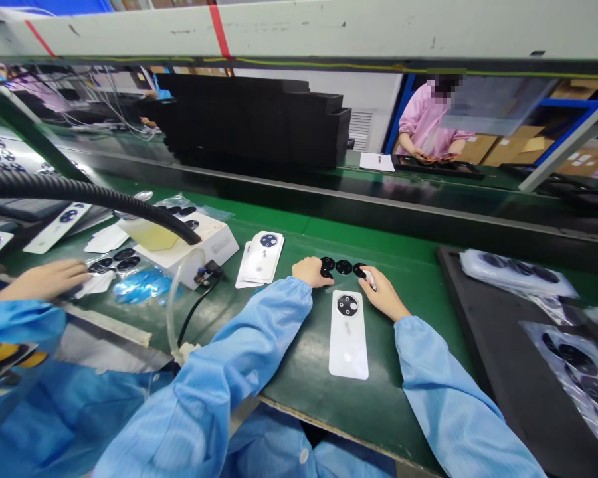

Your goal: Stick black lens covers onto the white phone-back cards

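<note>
Working at a green surface [299, 392], quick pass left to right: a co-worker's hand [42, 279] in a blue sleeve sits far left, beside black lens rings [114, 262] and near crumpled blue film [142, 285]. Black corrugated hose [80, 191] runs over a white box unit [189, 242] with clear tubing [177, 299] hanging off it. Next comes a stack of white cards [262, 257]. My hands are apart. My left hand [309, 272] rests at the leftmost of three black discs [343, 267], fingers over its edge, can't tell if gripping. My right hand [383, 295] pinches a small white piece [369, 279] right by the rightmost disc. Below them lies a white card [347, 335] with a black camera ring on it. Far right, a black tray [451, 292] holds plastic bags of black parts [515, 272]. Across the belt, a person in pink [423, 119] works.
</note>
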A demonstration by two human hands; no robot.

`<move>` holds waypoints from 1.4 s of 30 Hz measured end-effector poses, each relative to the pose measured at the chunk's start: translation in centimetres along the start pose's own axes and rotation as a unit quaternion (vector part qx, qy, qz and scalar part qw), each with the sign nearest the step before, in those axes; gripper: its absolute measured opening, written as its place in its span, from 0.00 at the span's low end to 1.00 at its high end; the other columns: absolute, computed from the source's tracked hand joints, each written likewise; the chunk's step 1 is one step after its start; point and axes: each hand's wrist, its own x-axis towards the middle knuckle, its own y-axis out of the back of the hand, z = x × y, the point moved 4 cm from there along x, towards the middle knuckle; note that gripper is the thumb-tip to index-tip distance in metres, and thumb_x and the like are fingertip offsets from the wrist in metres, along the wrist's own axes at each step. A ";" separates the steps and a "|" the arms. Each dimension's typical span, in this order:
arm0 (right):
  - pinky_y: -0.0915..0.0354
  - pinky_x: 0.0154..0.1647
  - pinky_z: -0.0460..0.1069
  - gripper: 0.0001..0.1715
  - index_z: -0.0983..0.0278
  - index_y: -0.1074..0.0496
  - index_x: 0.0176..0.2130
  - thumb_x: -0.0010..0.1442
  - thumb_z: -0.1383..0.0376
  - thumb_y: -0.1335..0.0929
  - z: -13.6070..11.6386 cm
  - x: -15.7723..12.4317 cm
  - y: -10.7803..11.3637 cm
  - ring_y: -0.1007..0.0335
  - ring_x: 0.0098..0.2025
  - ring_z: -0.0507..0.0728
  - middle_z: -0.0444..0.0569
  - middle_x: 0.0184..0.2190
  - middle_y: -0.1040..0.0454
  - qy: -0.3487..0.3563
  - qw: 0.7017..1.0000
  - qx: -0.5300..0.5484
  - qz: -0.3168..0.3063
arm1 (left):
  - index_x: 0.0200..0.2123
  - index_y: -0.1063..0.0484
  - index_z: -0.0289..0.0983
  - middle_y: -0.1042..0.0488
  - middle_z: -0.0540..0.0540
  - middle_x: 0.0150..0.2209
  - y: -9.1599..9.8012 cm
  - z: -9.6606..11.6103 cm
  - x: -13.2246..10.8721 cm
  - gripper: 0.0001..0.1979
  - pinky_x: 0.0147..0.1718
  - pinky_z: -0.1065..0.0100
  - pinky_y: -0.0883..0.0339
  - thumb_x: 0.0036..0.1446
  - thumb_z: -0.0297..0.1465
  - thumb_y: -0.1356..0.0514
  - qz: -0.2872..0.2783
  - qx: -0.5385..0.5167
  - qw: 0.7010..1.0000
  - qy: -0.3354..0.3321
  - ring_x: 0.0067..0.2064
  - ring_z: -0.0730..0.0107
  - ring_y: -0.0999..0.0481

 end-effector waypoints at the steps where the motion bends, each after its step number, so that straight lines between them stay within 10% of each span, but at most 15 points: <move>1: 0.30 0.46 0.57 0.20 0.64 0.33 0.53 0.65 0.58 0.34 0.0 0.0 0.0 0.29 0.46 0.57 0.52 0.49 0.29 0.000 1.000 -0.001 -0.001 | 0.52 0.31 0.35 0.29 0.41 0.51 0.0 0.2 -0.1 0.17 0.46 0.54 0.29 0.63 0.37 0.41 0.006 0.004 1.000 0.002 0.48 0.60 0.26; 8: 0.31 0.46 0.57 0.24 0.64 0.36 0.56 0.65 0.56 0.34 -0.6 -0.7 0.8 0.30 0.45 0.57 0.52 0.48 0.30 0.007 1.000 -0.014 -0.027 | 0.53 0.33 0.35 0.29 0.41 0.51 -0.3 1.7 -1.9 0.18 0.45 0.54 0.28 0.63 0.37 0.41 0.061 0.020 0.998 -0.012 0.48 0.60 0.26; 15: 0.39 0.52 0.61 0.59 0.60 0.53 0.67 0.47 0.45 0.26 -2.1 -4.5 1.7 0.38 0.47 0.64 0.51 0.42 0.32 0.048 0.991 -0.064 -0.104 | 0.53 0.32 0.35 0.29 0.41 0.51 -1.1 1.8 -2.7 0.17 0.44 0.55 0.28 0.63 0.36 0.41 0.109 -0.011 0.993 -0.040 0.47 0.61 0.25; 28: 0.41 0.51 0.61 0.48 0.58 0.40 0.61 0.49 0.39 0.30 -3.3 -5.3 1.6 0.41 0.45 0.63 0.52 0.44 0.35 0.070 0.978 -0.118 -0.155 | 0.53 0.33 0.35 0.28 0.41 0.49 -1.4 -2.0 -3.1 0.15 0.40 0.59 0.25 0.64 0.34 0.43 0.160 -0.240 0.947 -0.140 0.44 0.65 0.24; 35: 0.40 0.52 0.62 0.47 0.59 0.40 0.61 0.51 0.39 0.31 -3.9 -6.1 1.5 0.42 0.45 0.63 0.53 0.43 0.36 0.066 0.980 -0.121 -0.142 | 0.56 0.34 0.40 0.30 0.45 0.52 -1.4 0.6 -5.0 0.21 0.48 0.70 0.26 0.58 0.28 0.41 0.121 -0.291 0.890 -0.329 0.51 0.69 0.25; 42: 0.47 0.59 0.68 0.51 0.59 0.47 0.64 0.51 0.40 0.31 -3.6 -6.6 1.2 0.43 0.50 0.66 0.53 0.46 0.37 0.052 0.984 -0.106 -0.131 | 0.61 0.41 0.38 0.29 0.41 0.55 -3.4 1.3 -6.4 0.28 0.56 0.57 0.33 0.57 0.29 0.40 0.098 -0.252 0.866 -0.420 0.55 0.60 0.29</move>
